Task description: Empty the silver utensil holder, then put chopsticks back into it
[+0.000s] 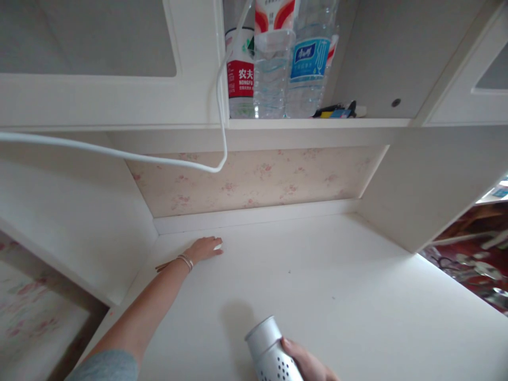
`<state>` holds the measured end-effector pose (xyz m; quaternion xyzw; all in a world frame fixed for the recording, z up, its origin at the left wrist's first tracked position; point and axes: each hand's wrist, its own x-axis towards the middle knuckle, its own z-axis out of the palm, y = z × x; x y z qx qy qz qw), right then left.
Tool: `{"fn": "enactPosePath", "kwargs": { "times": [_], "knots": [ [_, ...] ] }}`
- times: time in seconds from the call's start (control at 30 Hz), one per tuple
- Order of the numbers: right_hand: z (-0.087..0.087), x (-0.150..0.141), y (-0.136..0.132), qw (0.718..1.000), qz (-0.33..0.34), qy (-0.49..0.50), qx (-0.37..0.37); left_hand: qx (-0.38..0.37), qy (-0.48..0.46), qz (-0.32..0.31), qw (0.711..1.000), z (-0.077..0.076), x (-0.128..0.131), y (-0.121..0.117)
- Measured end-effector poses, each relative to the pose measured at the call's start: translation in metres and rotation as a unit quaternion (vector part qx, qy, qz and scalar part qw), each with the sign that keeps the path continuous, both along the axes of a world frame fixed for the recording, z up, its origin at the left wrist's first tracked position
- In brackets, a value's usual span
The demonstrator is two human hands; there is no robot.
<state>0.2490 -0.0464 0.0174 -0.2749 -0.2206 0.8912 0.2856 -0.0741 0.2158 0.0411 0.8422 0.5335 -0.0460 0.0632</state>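
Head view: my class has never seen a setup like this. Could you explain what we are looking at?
There is no machine here, just a person's two bare hands. The only picture comes from a camera worn on the head, looking forward and down. The left hand reaches toward the back of a white surface; a small white thing, too small to name, shows by its fingers. The surface has a few tiny marks. The right hand holds a silver canister with holes. Above, bottles stand in a cupboard.

The left arm [148, 312] stretches forward, left grip [204, 248] curled; right grip [307, 362], nearer, clasped.
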Motion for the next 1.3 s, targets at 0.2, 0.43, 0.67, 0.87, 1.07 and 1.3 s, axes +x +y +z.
{"fn": "enactPosePath", "kwargs": {
  "times": [0.2, 0.43, 0.67, 0.87, 1.07, 1.3],
  "knots": [
    [-0.002, -0.001, -0.001, 1.000, -0.014, 0.004, -0.001, 0.025, 0.012, -0.001, 1.000, -0.005, -0.005, 0.001],
    [0.007, -0.004, 0.000, 1.000, 0.006, 0.009, -0.008, 0.037, 0.008, 0.009, 0.999, -0.008, -0.003, 0.000],
    [-0.005, -0.004, 0.008, 0.999, 0.033, 0.032, -0.008, 0.035, 0.014, 0.058, 0.998, -0.005, -0.003, 0.007],
    [-0.011, -0.003, 0.002, 0.999, 0.001, 0.041, -0.014, 0.030, 0.021, 0.166, 0.985, 0.005, -0.018, 0.022],
    [-0.015, -0.002, 0.004, 1.000, -0.005, 0.012, -0.029, 0.008, 0.011, 0.293, 0.956, 0.022, -0.045, 0.039],
    [-0.016, -0.002, 0.004, 1.000, -0.011, 0.003, -0.013, -0.006, -0.043, 0.299, 0.953, 0.029, -0.069, 0.029]
  ]
}}
